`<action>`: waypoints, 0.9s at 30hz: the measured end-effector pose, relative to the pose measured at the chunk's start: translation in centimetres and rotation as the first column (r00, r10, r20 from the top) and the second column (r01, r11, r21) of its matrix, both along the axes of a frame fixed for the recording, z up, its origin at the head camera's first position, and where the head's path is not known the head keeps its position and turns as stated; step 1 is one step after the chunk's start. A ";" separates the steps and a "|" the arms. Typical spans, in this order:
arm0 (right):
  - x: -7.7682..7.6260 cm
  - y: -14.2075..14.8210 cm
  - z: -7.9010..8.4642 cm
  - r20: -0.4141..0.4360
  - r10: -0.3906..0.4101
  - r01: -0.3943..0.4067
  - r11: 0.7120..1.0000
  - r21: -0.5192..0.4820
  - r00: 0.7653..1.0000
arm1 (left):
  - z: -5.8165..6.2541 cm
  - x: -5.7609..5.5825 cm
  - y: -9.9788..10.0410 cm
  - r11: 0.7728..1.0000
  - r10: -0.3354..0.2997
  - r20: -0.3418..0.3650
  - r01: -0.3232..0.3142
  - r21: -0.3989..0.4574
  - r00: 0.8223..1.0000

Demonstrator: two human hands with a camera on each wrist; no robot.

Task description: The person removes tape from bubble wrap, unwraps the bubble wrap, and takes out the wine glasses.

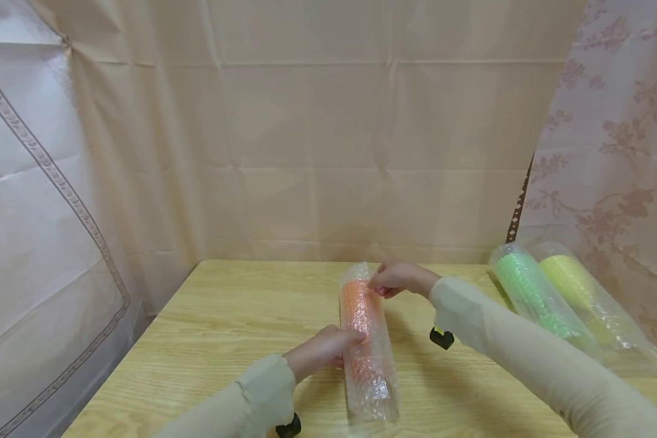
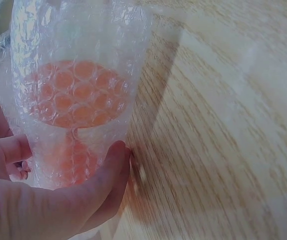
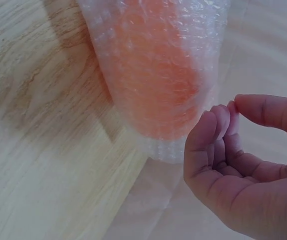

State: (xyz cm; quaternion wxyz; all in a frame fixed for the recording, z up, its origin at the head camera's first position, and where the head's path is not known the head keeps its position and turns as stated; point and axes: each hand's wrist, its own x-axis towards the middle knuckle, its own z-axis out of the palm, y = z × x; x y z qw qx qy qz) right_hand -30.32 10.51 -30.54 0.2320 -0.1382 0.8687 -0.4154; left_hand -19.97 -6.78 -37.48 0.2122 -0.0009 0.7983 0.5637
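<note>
An orange stemmed goblet (image 2: 78, 100), swathed in clear bubble wrap (image 1: 383, 359), lies lengthwise near the middle of the table. Its round base and stem show through the plastic in the left wrist view. My left hand (image 1: 331, 347) grips the wrapped goblet from the left, thumb across the top and fingers around the side. Close by the far end, my right hand (image 1: 396, 277) has its fingers curled, and thumb tip meets fingertip. In the right wrist view these fingertips (image 3: 208, 122) are right at the wrap's edge, with nothing visible between them.
At the right side of the table (image 1: 241, 304) lie two more bubble-wrapped bundles, one green (image 1: 531, 292) and one yellow (image 1: 572, 286). A beige curtain (image 1: 334, 152) hangs behind the table's back edge, and pale patterned cloths hang on both sides.
</note>
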 end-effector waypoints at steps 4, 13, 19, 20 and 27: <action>-0.2 0.6 -0.2 0.033 0.016 -0.016 1.000 -0.017 0.999 | 0.0 0.0 0.1 1.000 0.011 -0.005 -0.011 -0.004 1.000; -0.6 1.7 -0.5 0.079 -0.017 0.021 0.999 -0.049 0.997 | -0.1 0.0 0.1 1.000 0.003 -0.018 -0.002 0.017 1.000; -0.4 3.0 -0.8 0.088 -0.050 0.055 0.997 -0.046 0.995 | -0.1 0.1 0.1 1.000 0.021 -0.020 -0.021 0.008 1.000; -0.3 3.3 -0.8 0.086 -0.053 0.057 0.997 -0.048 0.995 | -0.1 0.2 0.1 1.000 0.022 -0.020 -0.022 0.006 1.000; -0.3 5.8 -1.4 0.102 -0.068 0.077 0.994 -0.082 0.992 | 0.0 0.3 -0.2 1.000 -0.012 -0.001 0.012 0.016 1.000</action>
